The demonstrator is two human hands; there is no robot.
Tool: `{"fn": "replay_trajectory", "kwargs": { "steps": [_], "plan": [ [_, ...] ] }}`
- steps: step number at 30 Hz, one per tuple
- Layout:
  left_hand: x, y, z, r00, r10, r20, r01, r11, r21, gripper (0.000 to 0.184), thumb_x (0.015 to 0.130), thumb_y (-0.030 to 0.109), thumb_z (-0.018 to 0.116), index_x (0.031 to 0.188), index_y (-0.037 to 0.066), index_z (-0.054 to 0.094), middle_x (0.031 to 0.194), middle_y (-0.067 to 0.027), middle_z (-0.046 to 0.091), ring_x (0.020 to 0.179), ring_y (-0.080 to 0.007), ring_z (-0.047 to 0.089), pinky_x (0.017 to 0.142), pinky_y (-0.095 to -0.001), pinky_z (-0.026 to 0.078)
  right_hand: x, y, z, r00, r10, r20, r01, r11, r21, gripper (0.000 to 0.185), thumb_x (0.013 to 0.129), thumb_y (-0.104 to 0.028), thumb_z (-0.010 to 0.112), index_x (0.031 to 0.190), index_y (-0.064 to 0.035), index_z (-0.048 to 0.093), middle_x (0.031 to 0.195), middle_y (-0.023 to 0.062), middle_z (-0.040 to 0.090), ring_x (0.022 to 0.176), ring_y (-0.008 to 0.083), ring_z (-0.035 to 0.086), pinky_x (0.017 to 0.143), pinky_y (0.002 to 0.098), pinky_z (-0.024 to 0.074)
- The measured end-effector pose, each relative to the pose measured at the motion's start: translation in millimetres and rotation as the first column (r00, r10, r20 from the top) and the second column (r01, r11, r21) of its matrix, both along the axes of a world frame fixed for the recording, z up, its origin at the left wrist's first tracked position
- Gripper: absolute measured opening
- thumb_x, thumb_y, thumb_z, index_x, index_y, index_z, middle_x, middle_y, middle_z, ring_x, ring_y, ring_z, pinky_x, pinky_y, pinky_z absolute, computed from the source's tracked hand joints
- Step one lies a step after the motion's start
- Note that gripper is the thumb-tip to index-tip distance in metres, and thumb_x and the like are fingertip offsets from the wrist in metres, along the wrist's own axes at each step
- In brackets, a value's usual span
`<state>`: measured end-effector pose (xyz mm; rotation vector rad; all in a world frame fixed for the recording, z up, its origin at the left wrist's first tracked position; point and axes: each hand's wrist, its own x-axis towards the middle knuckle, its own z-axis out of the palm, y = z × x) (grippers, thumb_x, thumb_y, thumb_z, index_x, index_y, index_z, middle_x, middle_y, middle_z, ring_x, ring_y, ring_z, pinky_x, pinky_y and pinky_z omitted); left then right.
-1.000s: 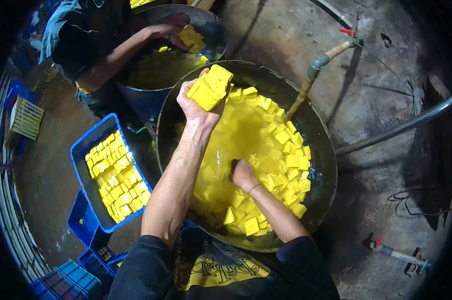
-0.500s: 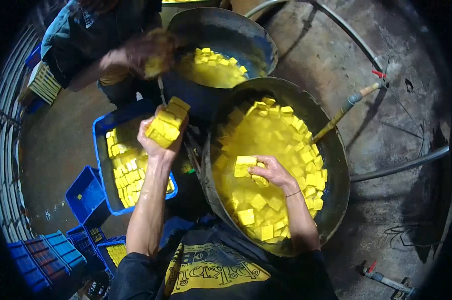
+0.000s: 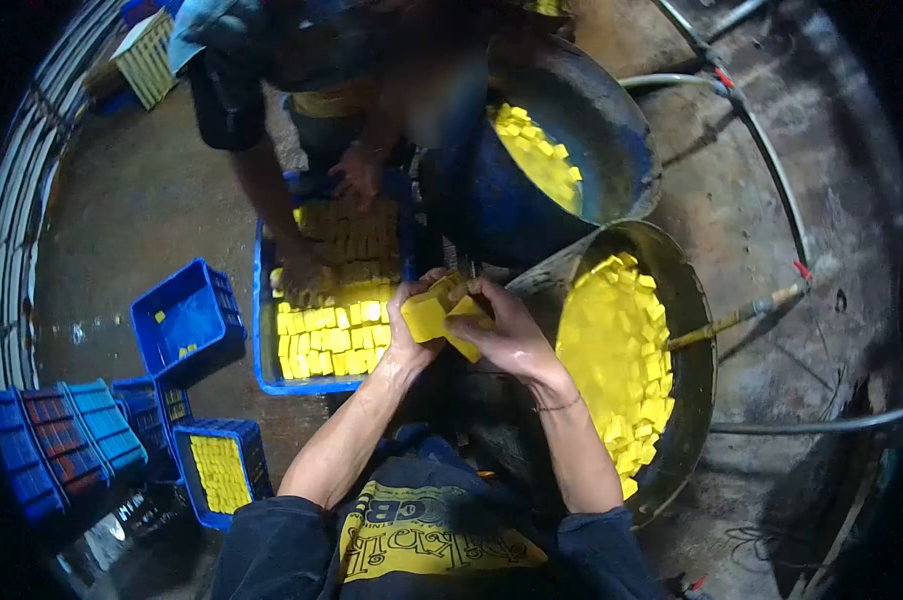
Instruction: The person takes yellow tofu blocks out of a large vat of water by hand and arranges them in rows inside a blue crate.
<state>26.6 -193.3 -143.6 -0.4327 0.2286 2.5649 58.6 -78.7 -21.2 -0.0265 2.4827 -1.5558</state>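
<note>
My left hand (image 3: pixel 412 325) is closed round several yellow blocks (image 3: pixel 427 318), between the blue crate and the big pan. Against them, my right hand (image 3: pixel 509 335) grips more yellow blocks. The two hands are close together and their blocks touch or nearly touch. Left of my hands, a blue crate (image 3: pixel 260 335) holds rows of yellow blocks. On my right stands a round dark pan (image 3: pixel 693 390) with yellow liquid and many yellow blocks along its far side.
A co-worker bends over the crate, one hand (image 3: pixel 309 275) at its blocks. Behind is a second pan (image 3: pixel 621 150) with blocks. Smaller blue crates (image 3: pixel 193 345) and stacked crates (image 3: pixel 101 425) stand at left. A pipe (image 3: pixel 741 318) reaches into the near pan.
My right hand has moved left out of the pan with blocks and met my left hand. The view has shifted left. The co-worker's hands have come down to the crate.
</note>
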Motion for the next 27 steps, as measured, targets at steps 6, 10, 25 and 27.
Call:
{"fn": "replay_trajectory", "kwargs": {
  "steps": [6, 10, 25, 27],
  "plan": [
    [2.6, -31.2, -49.6, 0.999, -0.015, 0.042, 0.012, 0.997, 0.075, 0.035, 0.084, 0.028, 0.049, 0.110, 0.005, 0.056, 0.099, -0.0133, 0.062, 0.093, -0.0284, 0.061, 0.086, -0.0414, 0.050, -13.8, -59.1, -34.3, 0.962, 0.038, -0.269, 0.061, 0.934, 0.351, 0.079, 0.070, -0.026, 0.079, 0.134, -0.0039, 0.038, 0.127, 0.0219, 0.047, 0.119, 0.0316, 0.046, 0.101, 0.0407, 0.0379],
    [15.9, -56.8, -61.6, 0.976, -0.065, 0.207, 0.072, 0.997, -0.029, 0.033, 0.090, 0.039, 0.050, 0.102, 0.010, 0.059, 0.091, -0.0065, 0.063, 0.082, -0.0194, 0.062, 0.075, -0.0345, 0.052, -15.6, -67.5, -105.0, 0.968, 0.154, 0.200, -0.199, 0.953, 0.228, 0.100, 0.063, -0.034, 0.083, 0.142, -0.0013, 0.030, 0.142, 0.0235, 0.032, 0.135, 0.0355, 0.029, 0.112, 0.0397, 0.0250],
    [-23.1, -82.6, -282.7, 0.693, -0.650, -0.311, -0.657, -0.393, -0.643, 0.035, 0.083, 0.030, 0.053, 0.107, 0.004, 0.059, 0.098, -0.0166, 0.063, 0.095, -0.0328, 0.059, 0.095, -0.0514, 0.036, -203.5, -89.5, -256.7, 0.517, 0.216, 0.828, -0.499, 0.863, 0.086, 0.062, 0.074, -0.043, 0.069, 0.114, 0.0029, 0.062, 0.108, 0.0097, 0.067, 0.094, 0.0165, 0.063, 0.080, 0.0281, 0.0493],
    [-23.1, -89.4, -267.4, 0.520, -0.842, -0.144, -0.573, -0.219, -0.789, 0.028, 0.081, 0.023, 0.053, 0.101, 0.005, 0.060, 0.091, -0.0169, 0.065, 0.087, -0.0363, 0.061, 0.082, -0.0484, 0.046, -211.0, -120.9, -272.2, 0.526, 0.021, 0.850, -0.597, 0.721, 0.352, 0.081, 0.063, -0.056, 0.072, 0.116, 0.0034, 0.061, 0.117, 0.0163, 0.063, 0.099, 0.0226, 0.063, 0.086, 0.0279, 0.0486]
  ]
}}
